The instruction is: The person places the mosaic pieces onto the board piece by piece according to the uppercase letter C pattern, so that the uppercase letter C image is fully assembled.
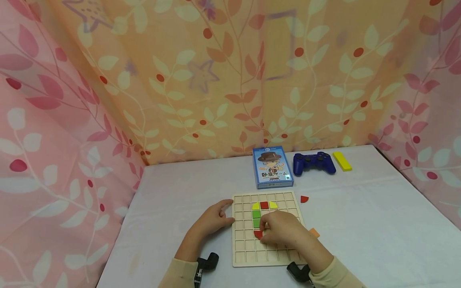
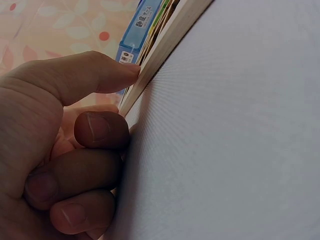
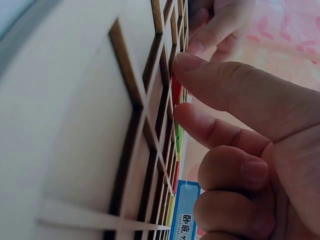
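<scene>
A pale wooden grid board lies on the table between both hands. My right hand is over its middle, thumb and index finger on a red rounded piece; in the right wrist view the fingertips meet at red piece, the other fingers curled. Above it, green squares form a column, topped by a yellow rounded piece, a red square and another yellow rounded piece. My left hand touches the board's left edge with thumb and index finger, its remaining fingers bent.
A loose red piece and an orange piece lie right of the board. Behind stand a blue game box, a blue game controller and a yellow block. Patterned curtains surround the white table.
</scene>
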`<state>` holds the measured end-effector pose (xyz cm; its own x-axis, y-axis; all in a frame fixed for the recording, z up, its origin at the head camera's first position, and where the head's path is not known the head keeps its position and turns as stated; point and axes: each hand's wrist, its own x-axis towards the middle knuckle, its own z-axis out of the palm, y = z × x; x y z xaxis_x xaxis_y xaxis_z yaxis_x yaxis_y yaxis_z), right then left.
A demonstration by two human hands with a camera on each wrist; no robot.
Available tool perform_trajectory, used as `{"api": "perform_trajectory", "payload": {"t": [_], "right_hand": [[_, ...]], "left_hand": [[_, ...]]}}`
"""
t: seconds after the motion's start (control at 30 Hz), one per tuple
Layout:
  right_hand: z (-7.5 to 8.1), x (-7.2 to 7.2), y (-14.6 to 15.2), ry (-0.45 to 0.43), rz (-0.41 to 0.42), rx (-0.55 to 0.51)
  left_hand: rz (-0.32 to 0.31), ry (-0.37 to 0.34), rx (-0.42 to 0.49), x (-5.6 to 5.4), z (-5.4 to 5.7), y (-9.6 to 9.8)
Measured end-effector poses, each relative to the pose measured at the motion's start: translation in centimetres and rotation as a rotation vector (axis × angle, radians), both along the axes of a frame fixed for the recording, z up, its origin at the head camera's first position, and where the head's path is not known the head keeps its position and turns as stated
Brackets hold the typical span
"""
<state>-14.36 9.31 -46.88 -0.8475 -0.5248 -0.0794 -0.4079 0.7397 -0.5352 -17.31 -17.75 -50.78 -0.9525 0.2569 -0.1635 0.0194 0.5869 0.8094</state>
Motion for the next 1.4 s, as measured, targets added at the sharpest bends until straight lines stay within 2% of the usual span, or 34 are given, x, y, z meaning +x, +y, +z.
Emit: {"api": "perform_trajectory", "payload": {"t": [0.5,0.8,1.1,1.4], "right_hand": [[0.0,0.0,-0.2,0.043,-0.014,0.026],[0.3,0.0,-0.1,0.036,-0.025,0.015],[2.5,0.1,0.8,0.023,-0.060,-0.009],[4.7,-0.1,2.6,0.023,-0.136,-0.008]], "left_hand": [[-0.004,0.001,-0.002,0.0,0.1,0.0],[-0.009,-0.005,0.014,0.0,0.0,0.0],[-0.014,-0.001,0.009,-0.1,0.1,0.0],[-0.005,-0.008,0.000,0.0,0.0,0.0]]}}
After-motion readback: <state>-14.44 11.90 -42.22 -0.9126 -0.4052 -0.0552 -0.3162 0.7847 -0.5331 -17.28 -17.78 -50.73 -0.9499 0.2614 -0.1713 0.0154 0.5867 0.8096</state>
